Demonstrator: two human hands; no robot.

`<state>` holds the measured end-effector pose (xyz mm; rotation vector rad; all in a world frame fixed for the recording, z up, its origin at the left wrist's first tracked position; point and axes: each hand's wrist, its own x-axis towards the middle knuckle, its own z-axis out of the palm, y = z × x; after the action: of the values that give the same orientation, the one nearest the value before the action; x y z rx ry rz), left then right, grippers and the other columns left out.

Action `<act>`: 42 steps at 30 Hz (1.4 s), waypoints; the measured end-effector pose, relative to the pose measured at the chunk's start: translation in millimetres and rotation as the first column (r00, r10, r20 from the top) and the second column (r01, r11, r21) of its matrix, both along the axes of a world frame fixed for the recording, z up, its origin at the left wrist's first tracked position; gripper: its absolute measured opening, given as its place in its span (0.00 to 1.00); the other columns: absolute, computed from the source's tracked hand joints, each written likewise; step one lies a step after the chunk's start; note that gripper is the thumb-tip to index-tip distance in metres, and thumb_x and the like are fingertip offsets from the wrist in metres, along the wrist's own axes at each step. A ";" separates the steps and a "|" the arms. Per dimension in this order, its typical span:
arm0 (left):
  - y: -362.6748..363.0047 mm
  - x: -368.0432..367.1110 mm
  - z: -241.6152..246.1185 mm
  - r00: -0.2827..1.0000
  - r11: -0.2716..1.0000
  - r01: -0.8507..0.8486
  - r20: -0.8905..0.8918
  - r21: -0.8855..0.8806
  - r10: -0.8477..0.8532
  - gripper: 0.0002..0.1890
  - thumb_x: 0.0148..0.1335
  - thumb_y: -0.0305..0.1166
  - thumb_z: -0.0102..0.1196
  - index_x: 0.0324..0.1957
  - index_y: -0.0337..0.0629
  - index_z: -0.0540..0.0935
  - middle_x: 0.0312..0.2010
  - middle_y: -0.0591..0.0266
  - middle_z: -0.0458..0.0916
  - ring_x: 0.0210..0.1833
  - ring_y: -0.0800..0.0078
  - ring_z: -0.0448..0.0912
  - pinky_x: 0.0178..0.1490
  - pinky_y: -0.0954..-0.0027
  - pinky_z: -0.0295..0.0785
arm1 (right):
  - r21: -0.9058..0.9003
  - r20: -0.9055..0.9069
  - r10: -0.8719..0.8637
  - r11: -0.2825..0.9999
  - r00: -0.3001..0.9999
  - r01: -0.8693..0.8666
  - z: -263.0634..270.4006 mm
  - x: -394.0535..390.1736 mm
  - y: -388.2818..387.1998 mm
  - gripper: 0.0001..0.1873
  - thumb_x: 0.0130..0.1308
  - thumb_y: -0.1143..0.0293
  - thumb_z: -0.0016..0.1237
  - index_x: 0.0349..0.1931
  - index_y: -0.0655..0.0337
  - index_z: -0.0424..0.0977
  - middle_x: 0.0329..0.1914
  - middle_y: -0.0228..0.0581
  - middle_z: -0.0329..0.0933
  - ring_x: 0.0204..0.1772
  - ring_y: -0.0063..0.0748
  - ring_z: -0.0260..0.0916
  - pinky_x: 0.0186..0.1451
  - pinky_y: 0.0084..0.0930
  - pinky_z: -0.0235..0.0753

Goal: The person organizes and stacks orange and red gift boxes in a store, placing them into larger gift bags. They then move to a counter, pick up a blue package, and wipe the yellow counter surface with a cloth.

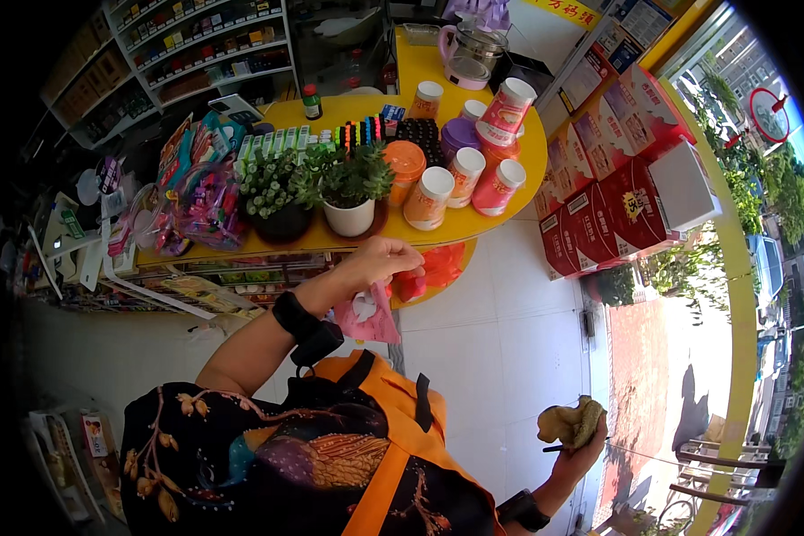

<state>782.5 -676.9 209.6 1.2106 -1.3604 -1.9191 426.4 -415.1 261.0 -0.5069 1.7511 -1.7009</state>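
My left hand [383,260] is at the front edge of the yellow counter [465,231], fingers curled in. Right below it hangs a pink packet [370,316] with white tissue-like material at its middle; whether my fingers grip it I cannot tell. Out to the right, above the floor near the doorway, my right hand [581,450] holds a lumpy yellow-brown piece [571,423], perhaps a fruit rind. A thin dark stick-like thing [555,449] pokes out by my fingers. The succulent in a white pot [350,218] stands closest to my left hand.
Lidded cups [429,201] crowd the counter's rounded end. Beside them are a potted plant [276,194], a candy jar [208,201] and a glass kettle [472,57]. Red cartons [610,214] are stacked by the doorway. A red plastic bag [442,264] lies under the counter.
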 end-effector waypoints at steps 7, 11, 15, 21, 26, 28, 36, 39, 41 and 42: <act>-11.9 -81.7 55.8 0.975 0.973 0.215 -0.077 0.083 -0.209 0.29 0.62 0.40 0.57 0.63 0.41 0.65 0.48 0.58 0.80 0.35 0.82 0.73 0.34 0.80 0.68 | 0.013 -0.004 0.565 0.825 0.825 -0.565 18.3 -46.3 -192.2 0.21 0.71 0.56 0.38 0.45 0.68 0.71 0.36 0.35 0.72 0.39 0.21 0.67 0.43 0.19 0.68; -26.1 -161.3 66.1 0.976 0.993 0.097 -0.189 -0.071 -0.109 0.41 0.58 0.38 0.62 0.69 0.47 0.53 0.59 0.57 0.70 0.61 0.71 0.65 0.56 0.69 0.66 | 0.087 0.002 0.898 0.438 0.440 -0.895 35.4 -48.6 -279.4 0.18 0.72 0.54 0.39 0.40 0.63 0.69 0.31 0.27 0.68 0.34 0.13 0.60 0.36 0.12 0.63; -46.0 -204.5 70.6 0.964 0.991 -0.043 -0.265 -0.128 0.008 0.44 0.55 0.34 0.65 0.70 0.47 0.53 0.63 0.60 0.63 0.63 0.71 0.65 0.59 0.68 0.66 | 0.018 0.096 0.995 0.013 0.015 -1.000 48.1 -49.0 -341.4 0.22 0.73 0.53 0.36 0.51 0.66 0.68 0.36 0.33 0.71 0.41 0.19 0.65 0.45 0.17 0.67; -60.6 -211.7 80.9 0.964 0.965 -0.259 -0.052 0.034 0.260 0.27 0.54 0.28 0.63 0.58 0.40 0.72 0.44 0.68 0.78 0.43 0.82 0.75 0.41 0.79 0.71 | 0.141 0.141 0.865 -0.500 -0.482 -0.855 57.9 -62.1 -427.4 0.23 0.72 0.55 0.40 0.54 0.66 0.70 0.36 0.33 0.73 0.39 0.19 0.66 0.44 0.17 0.68; -37.1 -182.7 25.0 0.906 0.902 -0.390 -0.098 0.184 0.412 0.21 0.54 0.32 0.64 0.50 0.38 0.78 0.35 0.72 0.80 0.30 0.88 0.72 0.24 0.84 0.63 | 0.227 -0.160 0.944 -0.249 -0.288 -0.942 88.2 -69.6 -546.9 0.10 0.67 0.67 0.50 0.41 0.65 0.76 0.36 0.34 0.80 0.26 0.09 0.67 0.24 0.07 0.58; -38.1 -174.4 25.0 0.889 0.870 -0.433 -0.047 0.233 0.455 0.20 0.54 0.36 0.65 0.48 0.39 0.79 0.33 0.73 0.79 0.27 0.89 0.71 0.22 0.84 0.60 | 0.255 -0.335 0.926 -0.090 -0.175 -0.963 101.6 -68.7 -605.3 0.11 0.67 0.66 0.51 0.43 0.63 0.76 0.34 0.33 0.81 0.17 0.07 0.53 0.19 0.09 0.51; -17.9 -217.5 11.5 0.516 0.461 -0.798 0.044 0.388 0.855 0.21 0.54 0.41 0.66 0.44 0.38 0.80 0.35 0.67 0.81 0.34 0.81 0.77 0.37 0.79 0.71 | 0.361 -0.372 0.785 -0.370 -0.496 -0.856 124.1 71.1 -768.1 0.19 0.65 0.66 0.53 0.55 0.58 0.69 0.46 0.30 0.76 0.21 0.05 0.52 0.19 0.08 0.49; -25.9 -245.4 16.0 0.292 0.237 -0.863 0.057 0.447 0.955 0.21 0.55 0.40 0.65 0.45 0.37 0.79 0.35 0.64 0.81 0.35 0.77 0.79 0.38 0.77 0.75 | 0.418 -0.366 0.668 -0.503 -0.647 -0.756 95.1 134.9 -787.1 0.21 0.63 0.69 0.53 0.57 0.55 0.68 0.50 0.31 0.74 0.29 0.08 0.58 0.22 0.11 0.53; -21.6 -276.3 16.2 0.068 0.023 -0.883 0.081 0.468 0.994 0.20 0.56 0.40 0.64 0.45 0.37 0.78 0.35 0.63 0.81 0.34 0.76 0.80 0.36 0.76 0.75 | 0.574 -0.323 0.562 -0.524 -0.762 -0.630 69.4 174.6 -793.7 0.25 0.60 0.70 0.55 0.59 0.53 0.67 0.56 0.34 0.71 0.43 0.18 0.67 0.35 0.17 0.68; -14.8 -293.9 10.0 -0.010 -0.058 -0.905 0.116 0.422 0.993 0.19 0.57 0.41 0.62 0.43 0.38 0.78 0.33 0.62 0.81 0.31 0.76 0.80 0.30 0.78 0.74 | 0.557 -0.409 0.454 -0.564 -0.792 -0.610 41.3 194.9 -806.5 0.28 0.57 0.71 0.57 0.59 0.52 0.67 0.56 0.37 0.71 0.46 0.24 0.68 0.41 0.21 0.70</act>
<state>488.6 -691.6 219.7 1.4113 0.3154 -1.0318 621.3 -1221.5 302.2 -2.2890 0.1884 0.1983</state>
